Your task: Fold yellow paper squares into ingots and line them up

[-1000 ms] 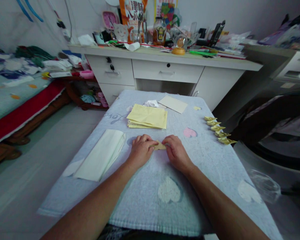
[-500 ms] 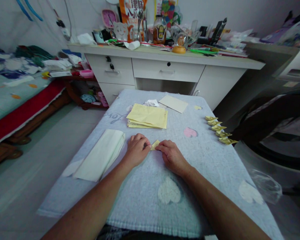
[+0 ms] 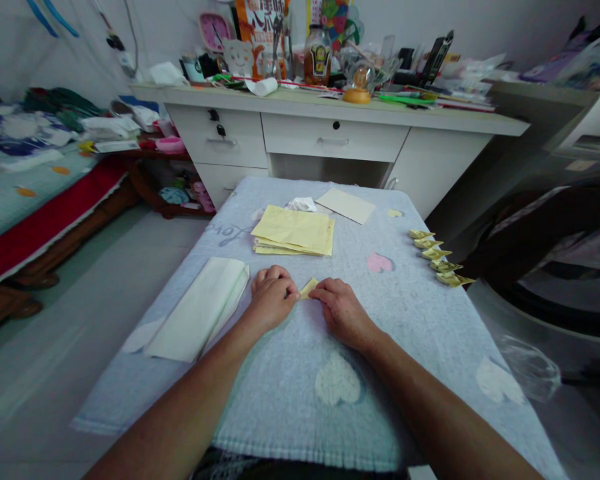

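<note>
A small folded piece of yellow paper [image 3: 308,288] sits between the fingertips of the two hands, low over the middle of the blue cloth [image 3: 275,400]. The left hand [image 3: 275,295] has its fingers curled, thumb and fingertips pinching the paper's lower left end; the right hand [image 3: 341,310] pinches its right edge between thumb and fingers, covering part of it. The paper's visible strip slants, its long axis running from the left fingertips up and away to the right, with a corner pointing toward the desk [image 3: 337,139]. Just beyond the hands lies a stack of yellow sheets [image 3: 294,230], with a crumpled white tissue [image 3: 303,205] and a pale card [image 3: 347,205] behind it. Left of the left hand, near it, a folded white sheet [image 3: 197,310] lies slantwise. Well apart to the right, five folded paper boats [image 3: 436,255] stand in a row along the cloth's edge
</note>
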### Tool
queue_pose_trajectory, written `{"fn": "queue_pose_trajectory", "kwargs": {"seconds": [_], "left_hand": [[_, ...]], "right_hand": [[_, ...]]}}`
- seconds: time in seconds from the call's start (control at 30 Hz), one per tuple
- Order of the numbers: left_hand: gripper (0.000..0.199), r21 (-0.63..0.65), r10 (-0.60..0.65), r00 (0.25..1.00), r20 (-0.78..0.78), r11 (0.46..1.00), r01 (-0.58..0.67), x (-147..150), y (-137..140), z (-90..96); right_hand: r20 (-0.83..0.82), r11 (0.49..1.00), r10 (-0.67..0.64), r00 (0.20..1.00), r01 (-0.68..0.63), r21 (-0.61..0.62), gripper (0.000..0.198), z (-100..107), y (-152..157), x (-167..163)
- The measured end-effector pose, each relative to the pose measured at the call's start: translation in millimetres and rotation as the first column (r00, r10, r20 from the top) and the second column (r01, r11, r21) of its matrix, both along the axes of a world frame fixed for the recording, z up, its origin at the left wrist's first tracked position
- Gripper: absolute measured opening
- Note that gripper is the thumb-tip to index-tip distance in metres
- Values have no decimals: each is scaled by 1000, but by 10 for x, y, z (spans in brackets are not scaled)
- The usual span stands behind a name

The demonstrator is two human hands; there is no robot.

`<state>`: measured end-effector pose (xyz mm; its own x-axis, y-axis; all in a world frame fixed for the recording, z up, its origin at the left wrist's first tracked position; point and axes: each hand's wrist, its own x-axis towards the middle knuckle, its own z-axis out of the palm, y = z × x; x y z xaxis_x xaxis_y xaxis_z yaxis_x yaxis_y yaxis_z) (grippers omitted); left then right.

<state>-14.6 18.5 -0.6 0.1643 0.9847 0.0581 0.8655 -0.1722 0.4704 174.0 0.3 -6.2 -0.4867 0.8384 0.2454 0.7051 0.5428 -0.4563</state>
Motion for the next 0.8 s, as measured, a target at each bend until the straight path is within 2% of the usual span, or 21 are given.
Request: {"fn": "queue_pose_trajectory", "kwargs": {"seconds": [0.4,0.53,0.67,0.8], "left_hand": [[9,-15,8,1000,-24,1000,-8,-134,47,46],[12,12,-17,1000,16,1000,17,-69,27,38],[19,51,-37,999,-26,998,38,-20,-4,0],[15,35,-53,998,-40,998,54,-30,-6,-15]], "right_hand": [[31,1000,-12,999,12,2,37,8,-17,-3],[31,1000,-9,999,8,12,38,16,-12,-8],[21,1000,-3,1000,3,9,39,24,-11,-13],[18,1000,-2,1000,2,4,38,13,-15,-10]]}}
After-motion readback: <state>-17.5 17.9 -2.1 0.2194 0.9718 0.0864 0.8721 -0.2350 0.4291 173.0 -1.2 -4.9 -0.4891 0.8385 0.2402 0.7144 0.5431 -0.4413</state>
